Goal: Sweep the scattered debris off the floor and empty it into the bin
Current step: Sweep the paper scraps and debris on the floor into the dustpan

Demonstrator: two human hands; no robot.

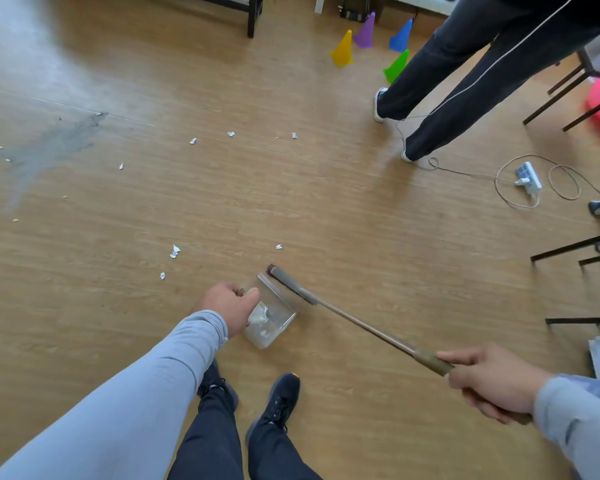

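Wood-look plank floor [326,209] fills the view, with a grey smudge [52,147] at 9 o'clock and glare at 11. Dark furniture leg [252,15] at 12; four cones at 1 o'clock: yellow [342,50], purple [366,32], blue [401,37], green [395,67]. Dark chair legs [568,95] at 2 and 4 o'clock, white power strip [529,176] with looped cable [565,183] at 3, a standing person's dark trousers [471,81] at 1–2.

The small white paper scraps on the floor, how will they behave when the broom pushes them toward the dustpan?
The paper scraps look crumpled and thin, so they are probably very light and may skip or scatter under a fast stroke. Their irregular shape suggests sliding rather than rolling. Some already lie inside the clear dustpan, so gentle strokes of the broom probably work.
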